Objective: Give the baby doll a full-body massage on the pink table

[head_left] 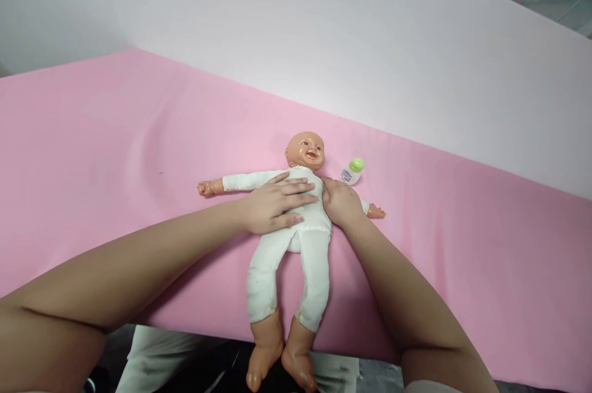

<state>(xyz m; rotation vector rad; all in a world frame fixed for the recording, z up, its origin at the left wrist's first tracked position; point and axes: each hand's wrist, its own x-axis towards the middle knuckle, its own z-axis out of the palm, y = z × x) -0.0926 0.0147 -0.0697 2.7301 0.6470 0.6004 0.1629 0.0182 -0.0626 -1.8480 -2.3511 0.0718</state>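
A baby doll [305, 251] in a white bodysuit lies face up on a pink sheet [115, 152], arms spread, bare feet hanging over the near edge. My left hand [272, 205] lies flat on the doll's chest and belly with fingers spread. At the doll's side, my right hand [341, 203] presses against its torso and over its upper arm, fingers curled onto it. A small clear bottle with a green cap [352, 171] lies on the sheet just right of the doll's head, a short way beyond my right hand.
The pink sheet covers a wide surface that runs far left and right. A plain white wall [370, 41] rises behind it. Below the near edge I see my light trousers [157, 356] and a dark floor.
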